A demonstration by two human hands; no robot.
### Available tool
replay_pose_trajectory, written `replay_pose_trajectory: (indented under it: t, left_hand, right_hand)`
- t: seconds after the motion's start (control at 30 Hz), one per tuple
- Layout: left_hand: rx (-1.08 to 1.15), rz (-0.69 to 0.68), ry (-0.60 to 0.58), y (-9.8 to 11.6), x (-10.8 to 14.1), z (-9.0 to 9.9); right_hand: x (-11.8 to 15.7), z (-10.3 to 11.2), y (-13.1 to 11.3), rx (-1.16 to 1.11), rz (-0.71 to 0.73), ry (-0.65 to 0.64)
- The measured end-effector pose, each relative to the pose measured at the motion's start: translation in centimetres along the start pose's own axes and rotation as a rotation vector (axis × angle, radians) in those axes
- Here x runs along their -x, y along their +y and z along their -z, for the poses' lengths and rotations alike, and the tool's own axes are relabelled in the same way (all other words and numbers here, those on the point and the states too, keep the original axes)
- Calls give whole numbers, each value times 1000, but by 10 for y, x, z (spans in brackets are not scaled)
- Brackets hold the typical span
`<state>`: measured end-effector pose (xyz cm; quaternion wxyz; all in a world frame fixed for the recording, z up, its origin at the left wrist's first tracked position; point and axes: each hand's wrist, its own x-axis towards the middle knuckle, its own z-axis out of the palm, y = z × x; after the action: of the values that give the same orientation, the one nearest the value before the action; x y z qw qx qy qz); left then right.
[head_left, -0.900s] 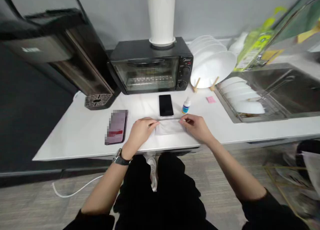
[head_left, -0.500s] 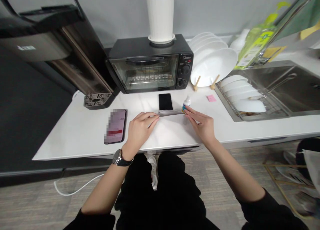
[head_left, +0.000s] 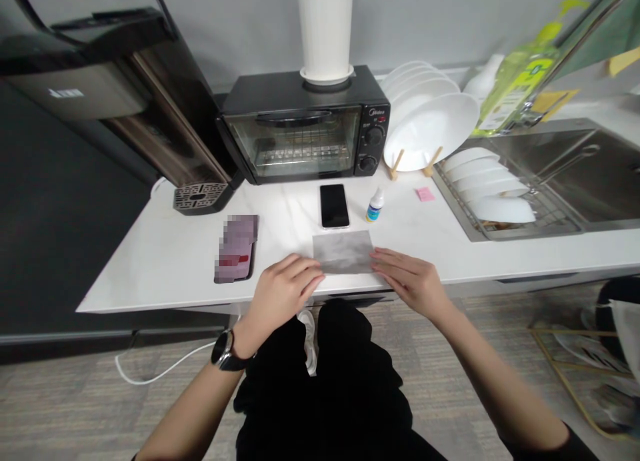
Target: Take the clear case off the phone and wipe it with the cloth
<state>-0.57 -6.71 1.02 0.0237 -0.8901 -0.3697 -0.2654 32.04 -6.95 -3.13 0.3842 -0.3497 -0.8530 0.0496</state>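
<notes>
Over the white bench [head_left: 150, 267], just in front of the black phone [head_left: 335, 206], spreads a thin grey sheet [head_left: 344, 251], its opposite sides touched by the left hand [head_left: 286, 286] and right hand [head_left: 414, 282], well apart, whether pinching I cannot tell; light, even tension should best prevent creases.

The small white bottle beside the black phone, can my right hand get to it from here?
Likely yes: the bottle stands just beyond your right hand, nothing upright between them, though that hand touches the right edge of the gray sheet.

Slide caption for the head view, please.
Left hand and right hand touching opposite ends of a gray sheet on the counter.
</notes>
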Motion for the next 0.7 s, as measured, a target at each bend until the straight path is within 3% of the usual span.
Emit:
replay_pose_trajectory:
  t: [0.13, 0.3, 0.5, 0.6, 0.7]
  left_hand:
    - [67, -37, -53, 5, 18, -1]
    - [91, 15, -82, -1, 7, -5]
    - [-2, 8, -375, -17, -10, -30]
    - [8, 34, -469, -25, -12, -32]
    - [23, 62, -467, -29, -13, -28]
  right_hand:
    - [21, 1, -8, -72, -50, -70]
    - [2, -1, -7, -64, -145, -105]
    - [-25, -24, -2, 164, -101, -377]
    - [-28, -29, 0, 239, -135, -397]
    - [-28, -29, 1, 241, -154, -375]
